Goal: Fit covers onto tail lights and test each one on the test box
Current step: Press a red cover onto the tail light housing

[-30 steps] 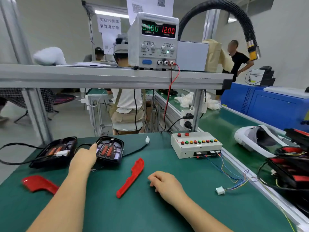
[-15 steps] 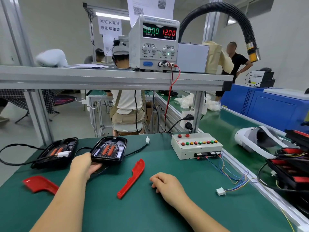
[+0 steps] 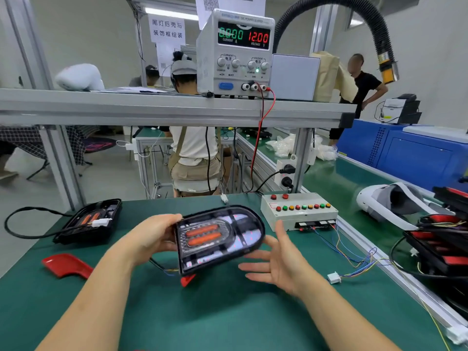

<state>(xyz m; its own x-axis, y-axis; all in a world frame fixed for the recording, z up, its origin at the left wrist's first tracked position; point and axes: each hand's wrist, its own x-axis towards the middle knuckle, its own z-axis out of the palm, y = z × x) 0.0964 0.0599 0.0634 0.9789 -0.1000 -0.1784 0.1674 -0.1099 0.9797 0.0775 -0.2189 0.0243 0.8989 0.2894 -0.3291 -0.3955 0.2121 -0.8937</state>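
Since half a second ago we have lifted the tail light (image 3: 217, 236) off the bench, and our right hand (image 3: 278, 264) has come up off the mat to meet it. Our left hand (image 3: 152, 236) grasps the light's squared left end, fingers curled behind the black rim, and holds it tilted in the air above the green mat (image 3: 228, 320). Our right hand is released, palm up with fingers spread just under the rounded end; we cannot tell whether it touches.

We judge the housing a stiff, light plastic shell with a glossy face that marks easily, so the black rim at both ends is the place to hold, not the orange reflector strips. Its lead (image 3: 162, 268) hangs below and could snag.

Beneath the light, only the tip of a red cover (image 3: 188, 280) shows. Another red cover (image 3: 67, 265) lies to the left, near a second tail light (image 3: 88, 224) resting on the mat. On the right the test box (image 3: 298, 214) sits well apart, its white plug (image 3: 333, 277) lying loose.
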